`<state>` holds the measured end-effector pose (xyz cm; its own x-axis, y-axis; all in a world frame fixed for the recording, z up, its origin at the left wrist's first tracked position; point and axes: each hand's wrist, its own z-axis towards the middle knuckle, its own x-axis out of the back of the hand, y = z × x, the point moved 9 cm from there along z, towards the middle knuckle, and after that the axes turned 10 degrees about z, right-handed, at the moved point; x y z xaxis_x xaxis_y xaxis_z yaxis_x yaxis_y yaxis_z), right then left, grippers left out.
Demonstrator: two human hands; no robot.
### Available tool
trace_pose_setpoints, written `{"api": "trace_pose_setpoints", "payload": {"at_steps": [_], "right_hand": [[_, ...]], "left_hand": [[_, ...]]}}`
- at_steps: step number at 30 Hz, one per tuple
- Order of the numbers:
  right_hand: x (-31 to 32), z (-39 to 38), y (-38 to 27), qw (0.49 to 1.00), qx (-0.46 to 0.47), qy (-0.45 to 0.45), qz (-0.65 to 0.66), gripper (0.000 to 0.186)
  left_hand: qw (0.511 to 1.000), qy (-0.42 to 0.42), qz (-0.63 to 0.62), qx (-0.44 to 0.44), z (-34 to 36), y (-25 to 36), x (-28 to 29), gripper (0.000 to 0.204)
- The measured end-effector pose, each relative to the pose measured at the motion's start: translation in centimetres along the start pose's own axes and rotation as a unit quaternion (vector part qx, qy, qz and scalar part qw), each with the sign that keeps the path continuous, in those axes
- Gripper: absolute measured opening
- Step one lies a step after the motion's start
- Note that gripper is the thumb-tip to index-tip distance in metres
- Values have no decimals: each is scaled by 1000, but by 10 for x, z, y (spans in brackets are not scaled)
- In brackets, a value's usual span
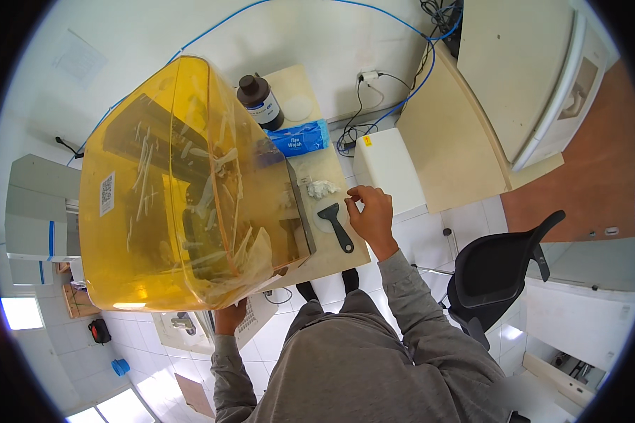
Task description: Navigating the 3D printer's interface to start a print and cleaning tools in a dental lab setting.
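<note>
1. Scraper (336,225): a black tool that lies flat on the pale table (331,169), its wide blade toward the far side of the table and its handle toward the person, so its long axis runs from upper left to lower right, slightly slanted.
2. The right hand (370,211) rests just beside the scraper, to its right, fingers curled loosely with fingertips drawn near the thumb; it holds nothing that can be made out.
3. The left hand (229,317) grips the lower edge of a large yellow see-through cover (155,190), which is lifted and tilted over a machine; through its wall dark machine parts show, though little detail can be told.
4. A crumpled white wipe (322,187) lies near the scraper's blade, on the far side.
5. A dark bottle (259,102) with a dark cap stands upright at the far end of the table; its contents cannot be seen.
6. A blue packet (300,137) lies between the bottle and the wipe.
7. A black chair (497,271) stands to the person's right, well apart from the table.
</note>
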<state>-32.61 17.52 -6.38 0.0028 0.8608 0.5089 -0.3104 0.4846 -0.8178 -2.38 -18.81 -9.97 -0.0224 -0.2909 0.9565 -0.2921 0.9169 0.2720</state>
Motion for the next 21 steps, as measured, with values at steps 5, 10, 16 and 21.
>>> {"api": "trace_pose_setpoints", "payload": {"at_steps": [5,10,16,21], "right_hand": [[-9,-9,11,999,7,-35,-6,13],[-10,-42,-8,994,11,-85,-61,18],[-22,-71,-17,987,-49,-126,-90,37],[-36,-78,-3,982,-65,-135,-118,35]], "left_hand": [[997,-22,-42,64,-2,14,9,51],[994,-18,-64,89,-7,21,20,49],[996,-7,-56,73,-8,17,15,49],[996,-9,-58,74,-6,24,14,52]]}}
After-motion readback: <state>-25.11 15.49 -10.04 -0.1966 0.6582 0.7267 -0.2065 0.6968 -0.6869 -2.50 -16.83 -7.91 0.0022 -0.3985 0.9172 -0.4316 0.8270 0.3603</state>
